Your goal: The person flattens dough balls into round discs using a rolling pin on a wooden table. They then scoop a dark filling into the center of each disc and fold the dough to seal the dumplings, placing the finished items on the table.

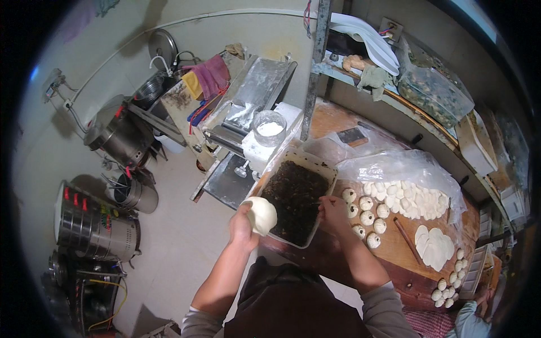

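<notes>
My left hand [241, 230] holds a pale round dough wrapper [263, 215] at the near left corner of a plastic tub. Dark chopped filling [296, 194] lies in that tub [305, 245]. My right hand [336, 215] is at the tub's right rim, its fingers closed around what looks like a thin utensil, mostly hidden. Several filled buns [367, 217], pleated on top with dark filling showing, sit on the wooden worktop [386, 249] just right of this hand. A rolling pin [408, 241] lies beside overlapping flat wrappers [433, 247].
Plastic sheeting [393, 167] partly covers many dough pieces [405, 198]. Left of the tub stands a floured dough-sheeting machine [253, 93] bearing a flour container [269, 126]. A shelf [405, 101] overhangs the worktop. Another person's sleeve [469, 319] shows at lower right, near small dough lumps [448, 291].
</notes>
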A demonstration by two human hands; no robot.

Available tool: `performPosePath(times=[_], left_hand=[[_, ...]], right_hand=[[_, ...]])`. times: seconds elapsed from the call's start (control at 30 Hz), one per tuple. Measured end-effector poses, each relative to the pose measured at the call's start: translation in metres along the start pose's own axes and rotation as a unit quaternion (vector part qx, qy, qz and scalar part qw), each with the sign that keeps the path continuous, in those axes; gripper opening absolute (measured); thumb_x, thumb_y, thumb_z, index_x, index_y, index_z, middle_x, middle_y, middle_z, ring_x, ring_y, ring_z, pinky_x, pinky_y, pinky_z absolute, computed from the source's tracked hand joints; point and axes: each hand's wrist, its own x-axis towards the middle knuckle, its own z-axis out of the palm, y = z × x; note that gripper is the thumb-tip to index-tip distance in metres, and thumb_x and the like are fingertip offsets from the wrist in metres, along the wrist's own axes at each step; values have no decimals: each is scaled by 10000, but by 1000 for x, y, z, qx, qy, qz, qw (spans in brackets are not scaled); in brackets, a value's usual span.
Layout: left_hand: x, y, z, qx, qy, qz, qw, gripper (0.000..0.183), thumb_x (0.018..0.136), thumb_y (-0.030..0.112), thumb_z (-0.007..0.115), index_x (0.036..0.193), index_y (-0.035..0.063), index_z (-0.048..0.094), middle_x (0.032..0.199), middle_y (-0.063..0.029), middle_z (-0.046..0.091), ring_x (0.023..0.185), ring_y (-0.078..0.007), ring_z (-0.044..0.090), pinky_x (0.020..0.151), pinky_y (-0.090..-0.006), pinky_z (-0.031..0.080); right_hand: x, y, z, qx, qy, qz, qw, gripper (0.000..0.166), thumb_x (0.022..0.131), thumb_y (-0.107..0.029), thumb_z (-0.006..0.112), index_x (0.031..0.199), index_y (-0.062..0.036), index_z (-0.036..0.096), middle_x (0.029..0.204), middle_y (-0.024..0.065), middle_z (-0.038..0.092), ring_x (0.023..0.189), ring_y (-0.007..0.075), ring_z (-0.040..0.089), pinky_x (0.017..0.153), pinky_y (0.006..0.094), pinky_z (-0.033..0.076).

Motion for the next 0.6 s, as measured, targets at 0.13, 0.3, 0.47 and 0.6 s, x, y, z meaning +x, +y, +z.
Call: performPosePath(times=[0.13,0.3,0.47,0.6], left_hand=[[16,-15,31,41,61,4,997,409,1055,275,557,1365,9,572,1248,-177,678,1099,-366,702,947,-539,584],[40,-58,56,80,97,20,992,459,1061,310,551,1423,29,565,1257,-137,676,1066,-304,705,870,-459,595],[53,-89,74,-12,9,-14,1000,425,1090,282,486,1448,67,563,1249,-114,674,1076,-285,704,905,-453,595],[56,-99,91,-144,-99,-23,984,428,1118,272,482,1498,83,541,1315,-100,645,1174,-268,667,990,-437,573]], right_hand=[[-4,3,-16,41,16,10,999,239,1059,-197,622,1145,-6,737,770,51,663,577,124,596,507,285,496],[-25,-15,-25,75,39,4,996,255,1060,-225,635,1143,-8,740,765,31,654,584,107,588,507,271,485],[-74,-52,-6,35,65,-36,997,272,1065,-217,627,1183,5,729,832,75,680,679,184,649,586,305,523],[-83,9,2,-336,81,-480,806,294,1011,-125,668,1275,3,679,1030,183,685,913,343,678,753,423,568]])
